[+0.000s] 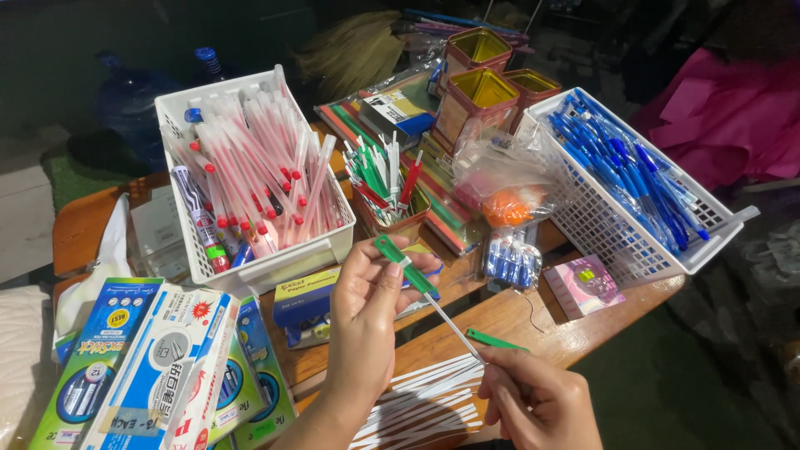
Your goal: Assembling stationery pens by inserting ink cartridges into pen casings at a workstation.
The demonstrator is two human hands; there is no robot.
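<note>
My left hand (pixel 367 321) pinches the green cap end of a thin pen (pixel 406 271) held up over the wooden table (pixel 517 321). The pen's white barrel slants down to my right hand (pixel 537 396), which grips its lower end together with a loose green refill piece (pixel 494 339). Beneath both hands lies a pile of white pen barrels (pixel 421 400). A small tin with green, red and white pens (pixel 385 187) stands just beyond my left hand.
A white basket of red pens (pixel 250 167) sits at the left, a white basket of blue pens (pixel 625 167) at the right. Several open tins (pixel 475 92), plastic bags (pixel 504 175), a pink packet (pixel 585 285) and boxes of stationery (pixel 167 367) crowd the table.
</note>
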